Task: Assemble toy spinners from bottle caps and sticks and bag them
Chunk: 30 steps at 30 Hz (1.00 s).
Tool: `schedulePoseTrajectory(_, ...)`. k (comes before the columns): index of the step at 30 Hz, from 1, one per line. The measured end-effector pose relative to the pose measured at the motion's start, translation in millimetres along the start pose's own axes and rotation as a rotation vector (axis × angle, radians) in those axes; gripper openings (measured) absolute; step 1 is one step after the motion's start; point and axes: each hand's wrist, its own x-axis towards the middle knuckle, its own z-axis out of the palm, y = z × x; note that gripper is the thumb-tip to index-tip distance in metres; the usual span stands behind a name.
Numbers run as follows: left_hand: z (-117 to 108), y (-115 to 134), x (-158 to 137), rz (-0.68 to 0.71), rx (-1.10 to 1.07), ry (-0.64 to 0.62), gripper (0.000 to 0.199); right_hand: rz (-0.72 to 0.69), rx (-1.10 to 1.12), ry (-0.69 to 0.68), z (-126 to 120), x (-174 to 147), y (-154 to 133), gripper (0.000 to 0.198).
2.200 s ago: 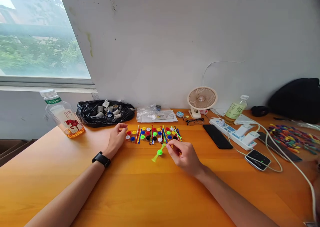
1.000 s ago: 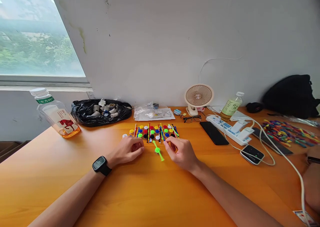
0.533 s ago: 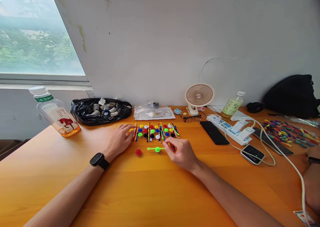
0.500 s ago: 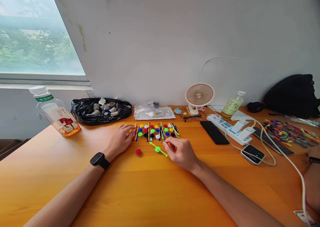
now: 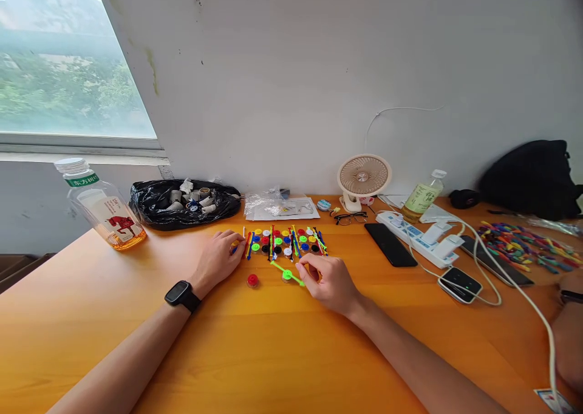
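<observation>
My left hand (image 5: 218, 257), with a black watch on its wrist, rests at the left end of a cluster of small coloured discs and sticks (image 5: 285, 241). Its fingers curve down loosely, and bits of coloured disc show by the fingertips. My right hand (image 5: 328, 280) is curled, thumb and forefinger closed together; anything between them is too small to make out. Just left of its thumb, a bright green stick (image 5: 294, 278) lies slantwise across a round green-topped piece (image 5: 286, 275). A red-topped disc (image 5: 252, 280) sits alone nearer me, between the hands.
Left stands a large drink bottle (image 5: 107, 210), beside a black plastic bag (image 5: 146, 210). A small fan (image 5: 364, 176), glasses (image 5: 350, 218), a phone (image 5: 390, 244) and a power strip (image 5: 410, 237) with cables lie right. Beyond are balloon-like coloured pieces (image 5: 514, 244) and another person's arm (image 5: 571, 335).
The fingers of my left hand have curled lower at the cluster's left end. My right hand has barely moved beside the green stick. The whole view has shifted slightly.
</observation>
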Motion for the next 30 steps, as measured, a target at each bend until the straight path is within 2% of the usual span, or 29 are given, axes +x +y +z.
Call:
schedulePoseTrajectory(3,0.5,-1.9,-0.4,-0.023,-0.002,0.027,0.026,0.005,-0.001,-0.003,-0.4,-0.3,0.7,0.021)
schedulePoseTrajectory(10,6.4,-5.6,-0.4,0.068,-0.004,0.031,0.029,0.005,-0.012,-0.014,0.0,0.2,1.5,0.021)
schedulePoseTrajectory(21,10.1,-7.3,-0.4,0.079,-0.017,0.039,0.024,0.002,0.022,0.013,-2.2,0.6,1.5,0.019)
schedulePoseTrajectory(25,9.8,-6.9,-0.4,0.085,-0.017,0.046,0.022,-0.144,0.072,-0.035,-2.2,2.9,1.0,0.012)
schedulePoseTrajectory(30,5.4,-1.5,0.1,0.079,-0.070,0.101,0.018,-0.301,0.036,-0.218,-3.1,1.9,-9.6,0.026)
